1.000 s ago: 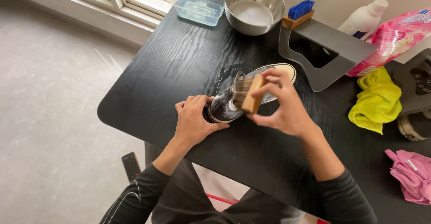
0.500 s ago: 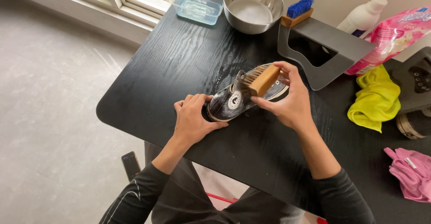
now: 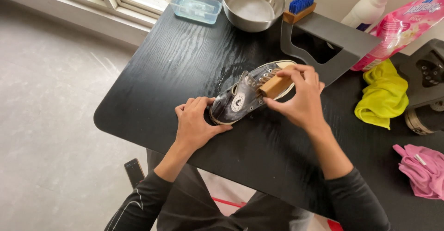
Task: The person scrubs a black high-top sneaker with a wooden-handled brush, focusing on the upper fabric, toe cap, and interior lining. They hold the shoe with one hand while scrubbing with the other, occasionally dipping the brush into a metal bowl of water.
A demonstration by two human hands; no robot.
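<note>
A black high-top sneaker (image 3: 238,102) with a white sole lies on its side on the black table (image 3: 185,64). My left hand (image 3: 196,124) grips its heel and ankle opening, pinning it down. My right hand (image 3: 300,99) holds a wooden scrub brush (image 3: 274,86) pressed against the laces and upper near the toe. The brush bristles are hidden against the shoe.
At the back stand a steel bowl (image 3: 253,4), a clear tub of water (image 3: 194,5), a blue-bristled brush (image 3: 300,6) on a grey stand (image 3: 333,41), a white bottle (image 3: 367,10) and a pink pouch (image 3: 407,25). A yellow cloth (image 3: 381,99) and pink cloth (image 3: 423,171) lie right.
My right hand has moved the brush along the shoe from the ankle area toward the toe. The left hand has stayed on the heel.
</note>
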